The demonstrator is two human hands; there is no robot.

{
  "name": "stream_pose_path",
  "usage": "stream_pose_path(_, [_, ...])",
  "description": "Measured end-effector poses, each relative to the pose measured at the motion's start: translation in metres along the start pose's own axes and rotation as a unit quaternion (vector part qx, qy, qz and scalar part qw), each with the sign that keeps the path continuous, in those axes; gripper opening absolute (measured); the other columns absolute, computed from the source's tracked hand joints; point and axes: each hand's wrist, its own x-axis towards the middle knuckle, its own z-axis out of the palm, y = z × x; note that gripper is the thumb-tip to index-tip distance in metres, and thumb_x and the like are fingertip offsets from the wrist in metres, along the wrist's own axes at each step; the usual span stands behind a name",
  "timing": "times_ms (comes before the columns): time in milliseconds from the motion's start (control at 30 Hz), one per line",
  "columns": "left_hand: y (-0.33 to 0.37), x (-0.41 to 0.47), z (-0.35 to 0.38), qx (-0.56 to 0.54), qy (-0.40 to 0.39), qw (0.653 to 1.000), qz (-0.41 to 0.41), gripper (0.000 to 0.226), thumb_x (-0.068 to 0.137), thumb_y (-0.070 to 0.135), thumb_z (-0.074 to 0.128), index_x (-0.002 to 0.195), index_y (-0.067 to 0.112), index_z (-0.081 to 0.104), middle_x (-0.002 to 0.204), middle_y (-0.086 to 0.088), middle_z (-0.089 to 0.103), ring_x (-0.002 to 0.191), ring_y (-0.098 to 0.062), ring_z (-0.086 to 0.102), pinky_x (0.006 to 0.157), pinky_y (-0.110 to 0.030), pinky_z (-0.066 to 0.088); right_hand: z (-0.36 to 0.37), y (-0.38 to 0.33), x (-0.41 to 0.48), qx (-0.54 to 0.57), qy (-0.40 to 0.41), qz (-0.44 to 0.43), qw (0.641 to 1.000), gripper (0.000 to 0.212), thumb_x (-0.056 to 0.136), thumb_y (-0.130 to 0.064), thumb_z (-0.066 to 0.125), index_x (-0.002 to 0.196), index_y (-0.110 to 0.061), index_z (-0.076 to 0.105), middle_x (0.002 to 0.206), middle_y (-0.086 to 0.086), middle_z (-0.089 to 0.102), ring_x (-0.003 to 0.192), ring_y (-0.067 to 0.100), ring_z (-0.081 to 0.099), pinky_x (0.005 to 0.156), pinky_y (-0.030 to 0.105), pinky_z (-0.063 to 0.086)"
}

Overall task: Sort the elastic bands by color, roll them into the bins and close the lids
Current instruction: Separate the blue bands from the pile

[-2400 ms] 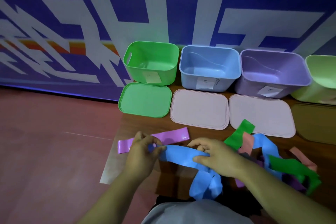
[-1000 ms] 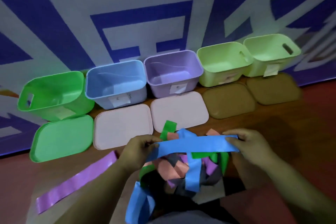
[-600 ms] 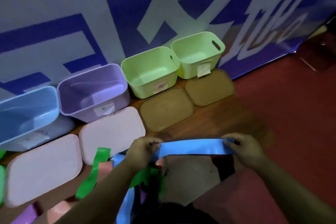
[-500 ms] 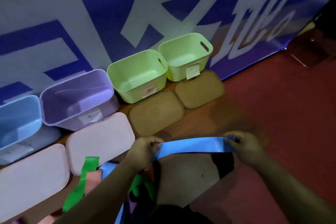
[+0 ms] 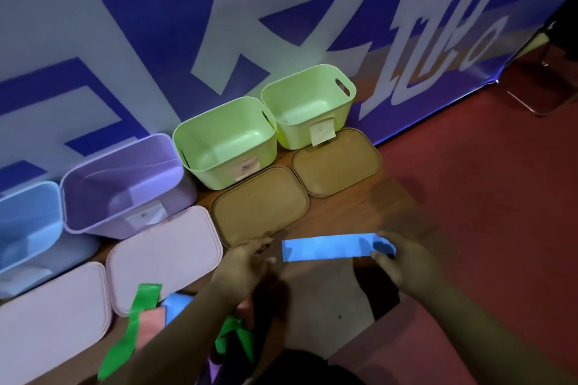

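blue flat elastic band (image 5: 328, 248) at lower centre, right end pinched by right hand (image 5: 403, 262) fingers; left hand (image 5: 244, 266) just beside other end, fingers blurred, cannot tell.

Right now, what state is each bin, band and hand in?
Blue band, unrolled, right end pinched.
Right hand, grip on blue band.
Left hand, off the band, blurred.
Purple bin, open, empty.
Left lime bin, open, empty.
Right lime bin, open, empty.
Blue bin, open.
Green band, loose, unrolled.
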Motion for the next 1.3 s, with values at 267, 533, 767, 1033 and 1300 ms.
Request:
stream_pose_path(267, [-0.041, -0.097, -0.041, 0.04, 0.084, 0.996, -0.003, 0.054, 0.079, 0.015, 0.07, 0.121, 0.047, 0.061, 0.101, 0.029, 0.065, 0.094, 0.009, 0.058, 0.083, -0.004, 0.038, 0.059, -0.088, -0.025, -0.022, -0.107, -0.134, 0.985, 0.046, 0.084, -0.035, 0.071, 0.128, -0.024, 0.062, 0.132, -0.006, 0.057, 0.126, 0.013, 0.051, 0.104, 0.022, 0.036])
stream_pose_path(533, [-0.124, -0.203, -0.066, 0.02, 0.17, 0.977, -0.124, 0.042, 0.078, 0.023, 0.077, 0.118, 0.033, 0.067, 0.114, 0.013, 0.065, 0.101, -0.009, 0.063, 0.088, -0.017, 0.044, 0.131, -0.181, -0.069, -0.063, -0.159, -0.259, 0.951, 0.044, 0.083, -0.034, 0.071, 0.126, -0.029, 0.063, 0.131, -0.011, 0.056, 0.12, 0.009, 0.055, 0.087, -0.001, 0.02])
stream_pose_path(767, [-0.175, -0.264, -0.081, 0.011, 0.139, 0.979, -0.147, 0.04, 0.079, 0.033, 0.067, 0.119, 0.036, 0.064, 0.105, 0.021, 0.058, 0.098, -0.003, 0.059, 0.082, -0.003, 0.039, 0.192, -0.231, -0.103, -0.081, -0.153, -0.314, 0.934, 0.041, 0.072, -0.031, 0.074, 0.113, -0.025, 0.069, 0.119, -0.005, 0.064, 0.11, 0.022, 0.061, 0.099, 0.031, 0.044])
stream_pose_path(1033, [-0.174, -0.28, -0.064, 0.055, 0.138, 0.988, -0.047, 0.049, 0.075, 0.047, 0.064, 0.123, 0.038, 0.059, 0.121, 0.01, 0.055, 0.109, -0.016, 0.053, 0.093, -0.031, 0.046, 0.209, -0.244, -0.147, -0.14, -0.171, -0.344, 0.912, 0.032, 0.073, -0.037, 0.074, 0.105, -0.031, 0.07, 0.104, -0.011, 0.065, 0.098, 0.013, 0.061, 0.078, 0.023, 0.047])
stream_pose_path(1300, [-0.162, -0.258, -0.022, 0.061, 0.057, 0.995, 0.055, 0.052, 0.07, 0.061, 0.07, 0.117, 0.039, 0.064, 0.12, 0.016, 0.064, 0.106, -0.016, 0.06, 0.087, -0.038, 0.05, 0.205, -0.222, -0.145, -0.097, -0.254, -0.303, 0.914, 0.037, 0.08, -0.025, 0.068, 0.117, -0.029, 0.067, 0.115, -0.012, 0.068, 0.1, 0.007, 0.064, 0.088, 0.018, 0.047])
